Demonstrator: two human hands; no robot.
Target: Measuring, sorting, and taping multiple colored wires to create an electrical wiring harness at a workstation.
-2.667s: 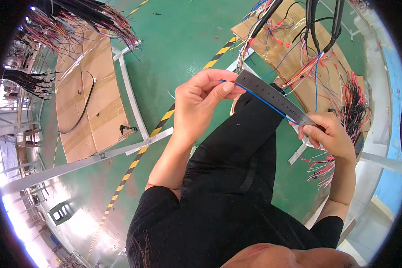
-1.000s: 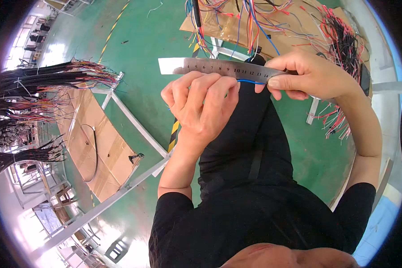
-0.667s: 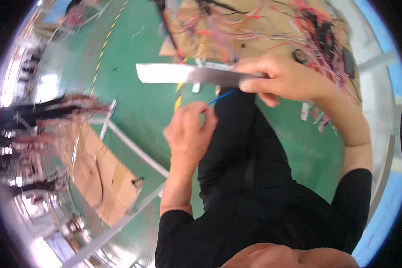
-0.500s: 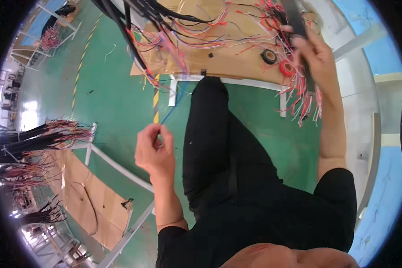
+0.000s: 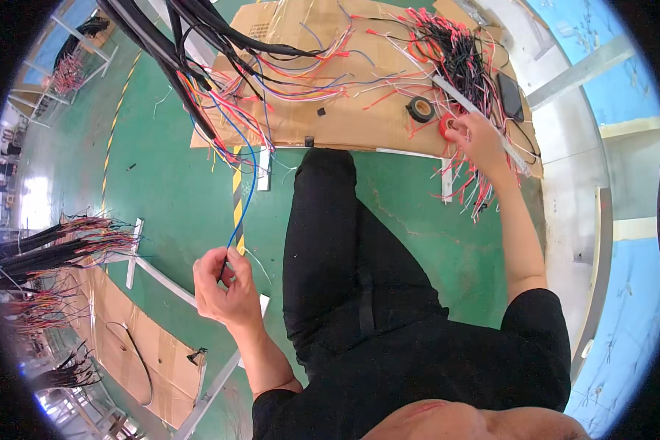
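My left hand (image 5: 227, 286) pinches the lower end of a blue wire (image 5: 251, 194). The wire stretches up to a bundle of black-sleeved cables (image 5: 172, 62) with loose coloured ends. My right hand (image 5: 482, 147) is over the right part of the cardboard, fingers bent together beside a roll of red tape (image 5: 446, 126). What those fingertips hold, if anything, cannot be made out. A long pale ruler-like strip (image 5: 451, 92) slants across a heap of black and red-tipped wires (image 5: 455, 55) and passes beside this hand.
A roll of black tape (image 5: 420, 109) and a black phone-like slab (image 5: 510, 97) lie on the cardboard-topped table (image 5: 301, 110). More cable bundles (image 5: 59, 246) hang over a second cardboard-covered stand (image 5: 161, 367) at left. My black-trousered leg (image 5: 319, 227) touches the table's near edge.
My left hand has moved left and down, drawing the blue wire along. My right hand has come down and left toward the red tape; the long strip, blurred before, now slants across the wires.
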